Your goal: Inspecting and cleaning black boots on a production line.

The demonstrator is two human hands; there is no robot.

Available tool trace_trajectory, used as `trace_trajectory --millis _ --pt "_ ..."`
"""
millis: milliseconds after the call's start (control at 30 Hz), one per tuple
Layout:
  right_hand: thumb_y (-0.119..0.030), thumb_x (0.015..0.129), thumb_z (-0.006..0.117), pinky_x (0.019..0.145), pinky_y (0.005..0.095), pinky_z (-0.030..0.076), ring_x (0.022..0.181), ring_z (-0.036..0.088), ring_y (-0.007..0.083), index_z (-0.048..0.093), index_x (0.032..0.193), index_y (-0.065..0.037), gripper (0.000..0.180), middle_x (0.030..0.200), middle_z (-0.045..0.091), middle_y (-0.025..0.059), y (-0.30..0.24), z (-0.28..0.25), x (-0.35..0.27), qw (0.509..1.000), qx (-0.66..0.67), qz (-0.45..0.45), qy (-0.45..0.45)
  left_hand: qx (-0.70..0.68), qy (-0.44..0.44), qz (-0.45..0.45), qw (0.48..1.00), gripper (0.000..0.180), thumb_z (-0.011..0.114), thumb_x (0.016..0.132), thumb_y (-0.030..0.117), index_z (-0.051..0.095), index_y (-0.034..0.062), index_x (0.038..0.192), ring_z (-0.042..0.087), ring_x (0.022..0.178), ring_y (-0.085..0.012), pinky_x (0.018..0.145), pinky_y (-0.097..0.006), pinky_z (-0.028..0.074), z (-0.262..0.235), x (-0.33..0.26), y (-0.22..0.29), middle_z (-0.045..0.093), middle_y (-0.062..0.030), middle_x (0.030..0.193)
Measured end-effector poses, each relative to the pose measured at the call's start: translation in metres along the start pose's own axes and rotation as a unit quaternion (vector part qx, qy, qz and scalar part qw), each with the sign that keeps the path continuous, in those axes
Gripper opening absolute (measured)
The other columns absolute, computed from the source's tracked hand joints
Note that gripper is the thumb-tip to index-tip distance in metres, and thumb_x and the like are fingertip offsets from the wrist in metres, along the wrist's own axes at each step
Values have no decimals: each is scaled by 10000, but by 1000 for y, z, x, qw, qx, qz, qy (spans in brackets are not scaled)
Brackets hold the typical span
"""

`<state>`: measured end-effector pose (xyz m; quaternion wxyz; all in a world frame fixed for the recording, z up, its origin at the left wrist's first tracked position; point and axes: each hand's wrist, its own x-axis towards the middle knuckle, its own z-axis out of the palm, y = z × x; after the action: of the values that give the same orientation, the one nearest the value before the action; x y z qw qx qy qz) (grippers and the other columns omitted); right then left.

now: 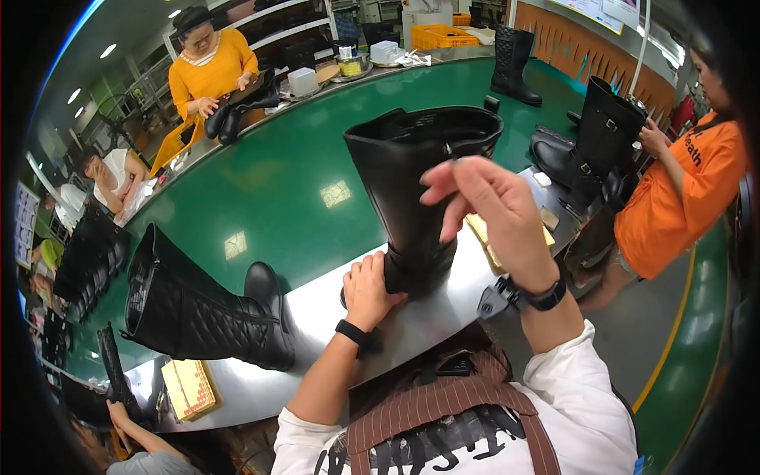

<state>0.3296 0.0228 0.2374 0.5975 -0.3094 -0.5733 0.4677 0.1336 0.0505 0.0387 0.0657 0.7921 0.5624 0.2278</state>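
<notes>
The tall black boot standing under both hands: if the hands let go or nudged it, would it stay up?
The tall black boot looks top-heavy, so probably tippy. The left hand steadies its foot and the right hand its shaft. The shaft holds its shape, so likely fairly stiff.

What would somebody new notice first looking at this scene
The tall black boot standing upright at the centre draws the eye: the left hand grips its foot on the metal counter, while the right hand touches its shaft. To the left, a quilted black boot stands on the same counter. Behind both curves a wide green conveyor belt.
</notes>
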Motion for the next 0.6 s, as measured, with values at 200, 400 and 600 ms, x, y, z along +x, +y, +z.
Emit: trace_trajectory --millis 200,400,600 --pt "-228 904 662 911 302 469 1031 568 164 470 1331 -44 502 1168 583 111 82 -100 -18 966 -248 -43 60 -74 -113 34 990 833 894 538 338 536 41 1229 596 1028 -295 909 -369 457 -30 18 -10 639 -105 1103" --pt "-261 768 806 1066 350 359 1237 478 218 371 1397 40 821 1358 492 138 106 -78 -57 975 -99 176 -95 -290 -240 50 925 781 889 560 317 555 16 1199 646 987 -321 883 -358 493 -65 18 2 672 -177 1031" --pt "-236 783 794 1012 313 409 1143 545 189 490 1307 58 672 1234 594 111 96 -75 -66 954 -28 250 -164 -223 -302 78 924 787 888 568 309 550 -11 1202 656 959 -326 872 -347 498 -86 11 6 673 -200 1017"
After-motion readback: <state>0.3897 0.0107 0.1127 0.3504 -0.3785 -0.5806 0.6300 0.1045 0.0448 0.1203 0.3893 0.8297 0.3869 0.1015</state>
